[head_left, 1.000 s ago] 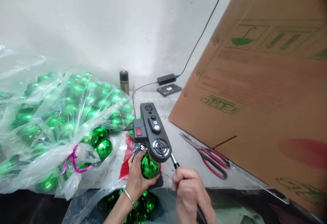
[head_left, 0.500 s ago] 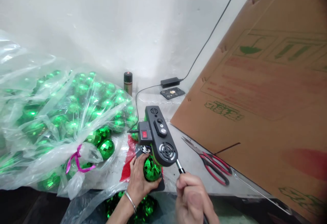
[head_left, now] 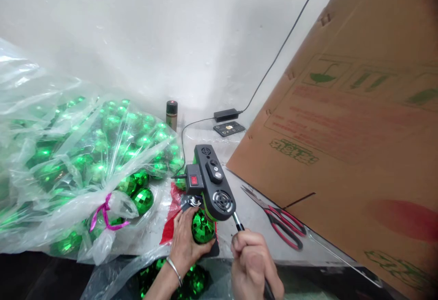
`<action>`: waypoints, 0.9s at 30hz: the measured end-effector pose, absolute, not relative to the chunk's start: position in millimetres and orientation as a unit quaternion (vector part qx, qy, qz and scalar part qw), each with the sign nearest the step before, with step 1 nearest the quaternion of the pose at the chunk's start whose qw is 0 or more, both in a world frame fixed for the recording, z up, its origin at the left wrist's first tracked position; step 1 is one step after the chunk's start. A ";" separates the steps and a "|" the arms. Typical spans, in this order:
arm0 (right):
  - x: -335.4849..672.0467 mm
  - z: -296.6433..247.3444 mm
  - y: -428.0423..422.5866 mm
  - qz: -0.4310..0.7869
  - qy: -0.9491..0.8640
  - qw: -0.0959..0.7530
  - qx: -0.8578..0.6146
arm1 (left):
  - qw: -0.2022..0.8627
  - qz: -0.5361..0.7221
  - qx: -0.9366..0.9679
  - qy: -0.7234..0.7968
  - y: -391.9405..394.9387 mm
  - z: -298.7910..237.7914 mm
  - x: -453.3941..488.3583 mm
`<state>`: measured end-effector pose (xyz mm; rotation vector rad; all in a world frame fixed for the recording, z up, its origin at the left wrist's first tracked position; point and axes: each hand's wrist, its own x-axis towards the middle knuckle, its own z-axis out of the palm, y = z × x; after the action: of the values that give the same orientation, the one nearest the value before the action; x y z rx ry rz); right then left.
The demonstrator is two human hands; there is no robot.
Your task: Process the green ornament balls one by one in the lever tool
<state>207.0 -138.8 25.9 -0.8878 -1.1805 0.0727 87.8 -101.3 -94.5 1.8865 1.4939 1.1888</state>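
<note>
My left hand (head_left: 186, 234), with a silver bangle at the wrist, is wrapped round a shiny green faceted ball ornament (head_left: 203, 227). The ball sits against the near end of a black machine (head_left: 216, 183) with round vents, buttons and a side box bearing a red switch. In my right hand (head_left: 255, 261) is a lever (head_left: 238, 221), a metal rod with a black grip, that runs up to the machine's near end. Red material (head_left: 168, 231) lies beneath the machine, and its base is partly hidden by my left hand.
A clear plastic bag (head_left: 112, 172) of green balls, tied with a pink ribbon (head_left: 106, 213), fills the left. Red-handled scissors (head_left: 284, 227) lie beside a large cardboard box (head_left: 342, 144). Behind stand a spray can (head_left: 171, 115), a power adapter (head_left: 226, 115) and a black phone-like slab (head_left: 229, 128).
The right hand and lever have shifted slightly left and down in view. My left hand keeps its hold on the ball. The camera view has moved a little.
</note>
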 end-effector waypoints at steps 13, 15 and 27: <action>212.2 15.6 -142.2 0.021 -0.563 0.720 -0.405 | 0.211 0.445 0.682 0.540 -100.1 -100.9 89.9; 212.6 36.8 -140.7 0.035 -0.558 0.721 -0.408 | 0.214 0.450 0.677 0.541 -98.1 -100.9 90.3; 213.1 64.2 -140.2 0.047 -0.566 0.714 -0.409 | 0.269 0.519 0.562 0.585 -212.3 -139.8 44.5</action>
<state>213.1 -140.2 64.2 -0.9054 -1.2542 0.1038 44.5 -212.3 -139.8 1.5146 1.5772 1.3992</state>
